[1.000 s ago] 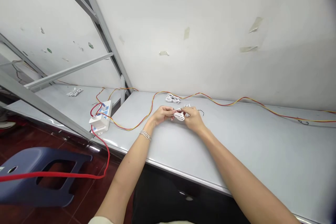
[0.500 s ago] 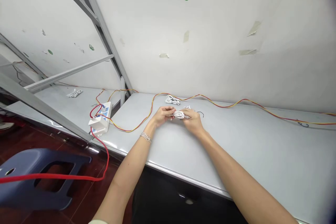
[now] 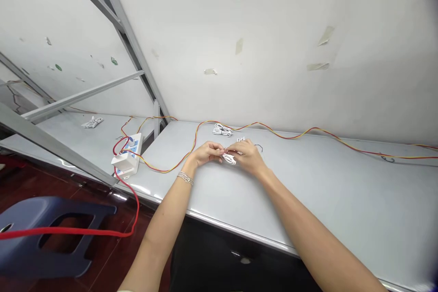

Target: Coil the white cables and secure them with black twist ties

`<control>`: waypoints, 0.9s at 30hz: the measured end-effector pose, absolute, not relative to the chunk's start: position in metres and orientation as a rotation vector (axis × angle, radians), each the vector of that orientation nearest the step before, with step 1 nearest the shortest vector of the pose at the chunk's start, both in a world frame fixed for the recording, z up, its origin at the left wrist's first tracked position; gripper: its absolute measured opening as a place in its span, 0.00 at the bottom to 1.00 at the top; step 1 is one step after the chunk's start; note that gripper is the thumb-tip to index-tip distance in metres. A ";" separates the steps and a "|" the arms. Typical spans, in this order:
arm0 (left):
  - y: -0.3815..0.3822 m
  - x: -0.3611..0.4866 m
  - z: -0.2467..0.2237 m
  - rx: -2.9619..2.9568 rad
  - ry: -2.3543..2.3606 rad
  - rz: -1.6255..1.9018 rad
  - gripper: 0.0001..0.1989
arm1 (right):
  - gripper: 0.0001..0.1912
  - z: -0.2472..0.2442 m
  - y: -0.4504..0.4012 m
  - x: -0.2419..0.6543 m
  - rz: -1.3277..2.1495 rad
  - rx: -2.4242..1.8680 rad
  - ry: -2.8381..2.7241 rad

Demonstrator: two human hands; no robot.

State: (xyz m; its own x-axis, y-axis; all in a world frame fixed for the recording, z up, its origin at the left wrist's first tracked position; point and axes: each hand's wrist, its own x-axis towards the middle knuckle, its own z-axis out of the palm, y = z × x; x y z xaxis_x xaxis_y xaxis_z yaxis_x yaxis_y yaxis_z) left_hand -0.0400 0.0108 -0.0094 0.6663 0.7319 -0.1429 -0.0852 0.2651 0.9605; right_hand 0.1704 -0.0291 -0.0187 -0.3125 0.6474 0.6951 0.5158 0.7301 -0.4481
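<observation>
Over the front of a grey tabletop, a person's left hand and right hand meet, fingers of both pinching a small white cable coil between them. Beyond them lies a tied white bundle; behind, red-and-yellow wires trail before a pale wall.

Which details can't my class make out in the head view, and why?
In the head view:
White coiled cable: upper part, covered by the fingers.
White cord loops beyond the right hand: near part, hidden by it.
Blue plastic stool: cut off by the left edge.
White rectangular power strip: part of its face, under the white boxy plug.
White cable bundle, far left: details too small.
</observation>
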 end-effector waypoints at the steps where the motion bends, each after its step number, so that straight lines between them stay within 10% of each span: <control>1: 0.011 -0.040 -0.010 1.198 0.662 0.599 0.14 | 0.10 -0.019 -0.029 0.170 0.195 -0.904 -1.986; 27: 0.011 -0.024 -0.014 1.254 0.812 0.934 0.16 | 0.11 -0.008 -0.039 0.159 0.575 -1.324 -1.780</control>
State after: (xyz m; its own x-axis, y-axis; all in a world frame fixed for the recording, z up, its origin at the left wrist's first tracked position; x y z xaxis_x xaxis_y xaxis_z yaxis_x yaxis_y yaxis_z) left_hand -0.0240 0.0107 -0.0137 0.4127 0.9108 -0.0034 -0.1297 0.0625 0.9896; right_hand 0.1591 -0.0387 -0.0075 -0.1060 0.9334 0.3428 0.5562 0.3415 -0.7577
